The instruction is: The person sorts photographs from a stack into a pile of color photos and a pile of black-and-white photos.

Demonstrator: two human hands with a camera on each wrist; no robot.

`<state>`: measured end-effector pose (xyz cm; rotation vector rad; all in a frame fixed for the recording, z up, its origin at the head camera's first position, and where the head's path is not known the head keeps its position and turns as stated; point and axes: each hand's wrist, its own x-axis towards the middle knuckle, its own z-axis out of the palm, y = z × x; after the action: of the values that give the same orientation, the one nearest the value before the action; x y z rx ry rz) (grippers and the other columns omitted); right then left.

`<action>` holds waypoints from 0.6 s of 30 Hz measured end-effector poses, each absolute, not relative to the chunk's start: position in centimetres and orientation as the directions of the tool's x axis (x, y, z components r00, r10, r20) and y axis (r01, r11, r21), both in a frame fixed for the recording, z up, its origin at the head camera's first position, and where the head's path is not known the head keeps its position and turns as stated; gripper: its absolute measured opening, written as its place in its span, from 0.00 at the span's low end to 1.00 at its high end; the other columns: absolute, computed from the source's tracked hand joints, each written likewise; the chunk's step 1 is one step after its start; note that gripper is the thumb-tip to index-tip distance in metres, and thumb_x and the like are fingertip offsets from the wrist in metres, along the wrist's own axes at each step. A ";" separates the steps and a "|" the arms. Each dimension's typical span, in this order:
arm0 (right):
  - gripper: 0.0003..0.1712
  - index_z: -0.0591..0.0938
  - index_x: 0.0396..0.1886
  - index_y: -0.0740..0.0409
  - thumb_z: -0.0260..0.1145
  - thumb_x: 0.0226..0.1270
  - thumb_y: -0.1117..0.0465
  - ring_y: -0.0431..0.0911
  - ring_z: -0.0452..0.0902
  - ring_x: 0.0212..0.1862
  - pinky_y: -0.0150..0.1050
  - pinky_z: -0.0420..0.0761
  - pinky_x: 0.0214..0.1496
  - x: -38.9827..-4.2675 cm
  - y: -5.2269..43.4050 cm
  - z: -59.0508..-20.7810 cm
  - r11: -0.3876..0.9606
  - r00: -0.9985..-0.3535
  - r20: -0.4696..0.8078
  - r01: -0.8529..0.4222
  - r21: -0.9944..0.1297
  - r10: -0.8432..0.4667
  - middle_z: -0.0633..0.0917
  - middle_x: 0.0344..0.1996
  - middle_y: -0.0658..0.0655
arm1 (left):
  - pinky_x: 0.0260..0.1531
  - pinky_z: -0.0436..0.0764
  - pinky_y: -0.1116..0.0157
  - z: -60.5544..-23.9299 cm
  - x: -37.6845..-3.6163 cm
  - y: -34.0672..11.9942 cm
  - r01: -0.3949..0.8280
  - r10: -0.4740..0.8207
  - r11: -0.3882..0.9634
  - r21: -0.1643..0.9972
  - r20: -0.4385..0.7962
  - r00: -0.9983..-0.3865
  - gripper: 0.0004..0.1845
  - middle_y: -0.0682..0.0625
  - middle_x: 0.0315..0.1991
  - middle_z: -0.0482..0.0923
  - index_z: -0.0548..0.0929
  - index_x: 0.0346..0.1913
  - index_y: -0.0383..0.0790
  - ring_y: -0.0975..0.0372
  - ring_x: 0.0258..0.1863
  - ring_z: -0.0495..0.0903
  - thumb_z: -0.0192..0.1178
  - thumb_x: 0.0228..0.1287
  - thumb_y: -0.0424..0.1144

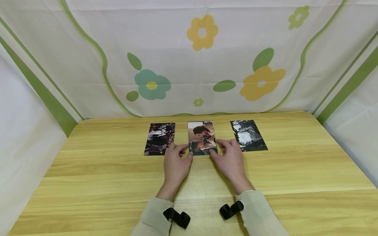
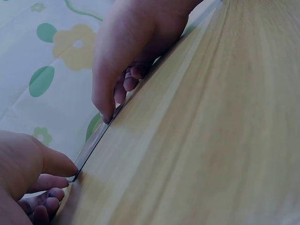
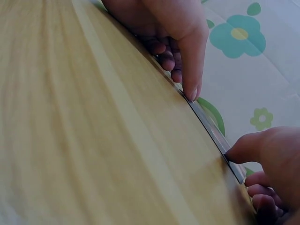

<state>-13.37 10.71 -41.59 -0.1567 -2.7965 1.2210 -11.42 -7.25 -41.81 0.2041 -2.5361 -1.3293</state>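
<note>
A photo card (image 1: 202, 134) of people with dark hair lies in the middle of a row of three on the wooden table. At its near left corner, my left hand (image 1: 178, 162) grips it, thumb at the front edge and index finger along the side. My right hand (image 1: 231, 160) holds the near right corner likewise, its thumb overlapping the picture. In the left wrist view the card (image 2: 92, 143) shows as a thin strip between both thumbs. The right wrist view shows the card's edge (image 3: 208, 126) low over the tabletop.
A dark purple photo card (image 1: 159, 139) lies left of the middle one, partly behind my left fingers. To the right is a black-and-white photo card (image 1: 249, 135), slightly turned. A white flowered cloth (image 1: 174, 42) rises behind the table (image 1: 103, 183). Black straps sit at both cuffs.
</note>
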 end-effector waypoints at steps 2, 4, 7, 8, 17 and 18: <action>0.30 0.85 0.67 0.58 0.78 0.66 0.55 0.53 0.76 0.50 0.47 0.75 0.54 -13.3 10.7 -41.6 0.677 -0.991 0.047 0.053 -0.735 0.129 0.78 0.49 0.60 | 0.39 0.71 0.61 -41.8 -11.4 -7.3 0.001 -0.244 0.571 0.821 0.172 -0.954 0.13 0.45 0.36 0.77 0.93 0.49 0.34 0.56 0.37 0.72 0.74 0.62 0.31; 0.30 0.86 0.67 0.58 0.78 0.66 0.55 0.53 0.75 0.49 0.46 0.74 0.53 -13.3 10.7 -41.6 0.673 -0.991 0.046 0.053 -0.738 0.129 0.77 0.48 0.59 | 0.39 0.70 0.61 -41.9 -11.4 -7.3 0.003 -0.241 0.572 0.820 0.171 -0.955 0.13 0.45 0.35 0.77 0.93 0.50 0.34 0.56 0.37 0.72 0.74 0.62 0.31; 0.31 0.85 0.67 0.58 0.78 0.66 0.55 0.53 0.75 0.50 0.46 0.75 0.53 -13.3 10.8 -41.6 0.670 -0.991 0.044 0.055 -0.740 0.130 0.77 0.49 0.59 | 0.38 0.70 0.61 -41.9 -11.4 -7.2 0.001 -0.238 0.576 0.817 0.169 -0.957 0.14 0.46 0.35 0.77 0.93 0.51 0.33 0.57 0.37 0.71 0.74 0.62 0.32; 0.31 0.85 0.67 0.58 0.78 0.66 0.55 0.53 0.75 0.50 0.46 0.75 0.54 -13.3 10.8 -41.6 0.668 -0.991 0.040 0.059 -0.742 0.131 0.77 0.49 0.59 | 0.38 0.69 0.61 -41.9 -11.4 -7.2 0.002 -0.236 0.579 0.815 0.170 -0.957 0.15 0.46 0.35 0.77 0.92 0.51 0.33 0.57 0.37 0.71 0.74 0.62 0.32; 0.29 0.86 0.66 0.56 0.78 0.66 0.56 0.53 0.76 0.51 0.48 0.76 0.55 -13.3 10.8 -41.6 0.666 -0.991 0.044 0.051 -0.744 0.126 0.79 0.50 0.59 | 0.38 0.69 0.62 -41.9 -11.4 -7.2 0.016 -0.217 0.607 0.794 0.185 -0.959 0.16 0.46 0.35 0.78 0.92 0.53 0.33 0.57 0.38 0.71 0.74 0.63 0.32; 0.29 0.86 0.66 0.56 0.78 0.66 0.55 0.53 0.76 0.51 0.48 0.76 0.55 -13.3 10.8 -41.6 0.668 -0.991 0.047 0.047 -0.743 0.123 0.79 0.49 0.59 | 0.38 0.69 0.62 -41.9 -11.4 -7.2 0.017 -0.215 0.609 0.793 0.186 -0.959 0.16 0.46 0.35 0.78 0.92 0.53 0.33 0.57 0.38 0.71 0.74 0.63 0.32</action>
<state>-13.27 10.83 -41.64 -0.1425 -2.7831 1.2350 -11.36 -7.24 -41.86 0.1624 -2.5736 -1.2733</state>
